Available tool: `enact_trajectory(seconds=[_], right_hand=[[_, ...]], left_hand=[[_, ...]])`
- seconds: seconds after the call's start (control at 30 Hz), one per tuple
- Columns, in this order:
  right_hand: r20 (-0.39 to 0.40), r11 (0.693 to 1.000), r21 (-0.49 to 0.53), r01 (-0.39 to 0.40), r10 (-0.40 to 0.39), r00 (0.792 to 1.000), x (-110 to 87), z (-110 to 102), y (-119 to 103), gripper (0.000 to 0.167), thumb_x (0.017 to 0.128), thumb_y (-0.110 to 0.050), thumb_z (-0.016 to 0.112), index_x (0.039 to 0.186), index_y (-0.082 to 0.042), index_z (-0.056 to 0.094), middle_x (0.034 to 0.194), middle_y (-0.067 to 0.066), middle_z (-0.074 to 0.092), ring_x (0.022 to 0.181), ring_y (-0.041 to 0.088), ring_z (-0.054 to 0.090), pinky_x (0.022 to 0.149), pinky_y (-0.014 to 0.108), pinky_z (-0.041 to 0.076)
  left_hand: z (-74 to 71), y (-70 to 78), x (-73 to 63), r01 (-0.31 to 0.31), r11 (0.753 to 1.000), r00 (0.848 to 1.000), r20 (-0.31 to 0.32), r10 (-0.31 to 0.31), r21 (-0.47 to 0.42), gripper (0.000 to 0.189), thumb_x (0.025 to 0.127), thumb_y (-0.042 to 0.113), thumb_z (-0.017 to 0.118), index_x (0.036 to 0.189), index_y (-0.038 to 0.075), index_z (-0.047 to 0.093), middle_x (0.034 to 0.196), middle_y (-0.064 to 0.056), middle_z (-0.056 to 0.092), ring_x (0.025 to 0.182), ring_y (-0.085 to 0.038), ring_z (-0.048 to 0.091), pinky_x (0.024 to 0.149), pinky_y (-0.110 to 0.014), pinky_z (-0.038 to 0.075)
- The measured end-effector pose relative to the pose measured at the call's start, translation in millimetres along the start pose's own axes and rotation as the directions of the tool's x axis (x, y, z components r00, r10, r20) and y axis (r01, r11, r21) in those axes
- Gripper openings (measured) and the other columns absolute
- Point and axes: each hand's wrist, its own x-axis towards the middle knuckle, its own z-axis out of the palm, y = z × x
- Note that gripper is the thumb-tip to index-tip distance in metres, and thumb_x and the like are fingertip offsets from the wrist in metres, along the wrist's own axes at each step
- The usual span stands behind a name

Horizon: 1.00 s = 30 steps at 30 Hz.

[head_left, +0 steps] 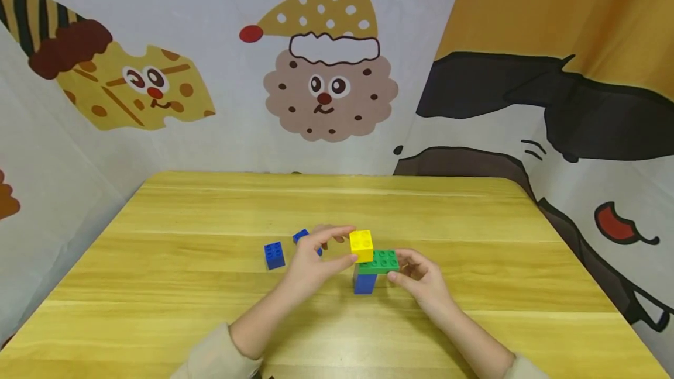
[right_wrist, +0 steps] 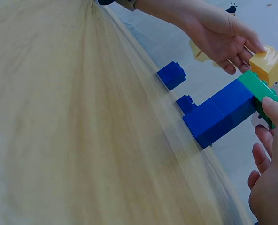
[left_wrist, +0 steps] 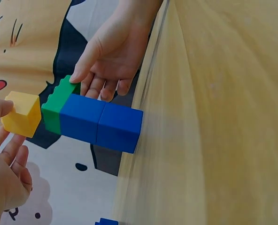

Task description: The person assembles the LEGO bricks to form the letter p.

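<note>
My left hand [head_left: 309, 259] pinches a yellow building block [head_left: 361, 246] between thumb and fingertips. It hovers over the left end of a longer green block [head_left: 387, 261]; the left wrist view shows a narrow gap between them. Two blue blocks [left_wrist: 101, 123] stacked upright on the table carry the green block, whose other end juts out to the right. That jutting end is gripped by my right hand [head_left: 427, 286], thumb at the near side and fingers behind.
To the left of the stack, a loose blue block [head_left: 274, 255] stands on the wooden table [head_left: 158, 297]. Another blue block [head_left: 301, 235] lies behind my left hand, partly hidden by it. A cartoon-printed cloth [head_left: 226, 151] hangs behind the table's far edge.
</note>
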Motion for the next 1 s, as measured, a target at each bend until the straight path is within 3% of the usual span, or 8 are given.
enact_trajectory(seconds=[0.3,0.8,1.0], right_hand=[[0.009,1.0,0.0,0.001,-0.001,1.0,-0.1,-2,1,0.034,0.084,0.0,0.071,0.115,0.006,0.06,0.092,0.006,0.065,0.081,0.015,0.057,0.068,0.024,0.049],[0.032,1.0,0.023,0.016,-0.016,0.999,-0.3,-2,0,0.033,0.085,0.0,0.069,0.117,0.006,0.059,0.094,0.005,0.065,0.083,0.015,0.058,0.069,0.024,0.049],[0.033,0.999,0.022,0.024,-0.025,0.999,0.2,-2,0,0.033,0.086,0.001,0.069,0.117,0.006,0.059,0.094,0.006,0.065,0.083,0.016,0.058,0.069,0.024,0.048]], left_hand=[[10.2,0.2,2.8,-0.036,0.999,0.999,0.028,0.036,0.017,0.041,0.078,0.015,0.08,0.117,0.021,0.069,0.109,0.012,0.064,0.097,-0.013,0.053,0.079,-0.041,0.037],[15.0,-3.8,1.6,-0.02,1.0,0.999,0.048,0.02,-0.006,0.04,0.079,0.015,0.08,0.117,0.021,0.069,0.109,0.013,0.064,0.097,-0.013,0.052,0.08,-0.048,0.036],[16.9,-7.6,2.0,-0.059,0.998,0.997,0.04,0.059,0.012,0.039,0.079,0.013,0.079,0.117,0.016,0.069,0.108,0.011,0.064,0.097,-0.021,0.054,0.079,-0.045,0.037]])
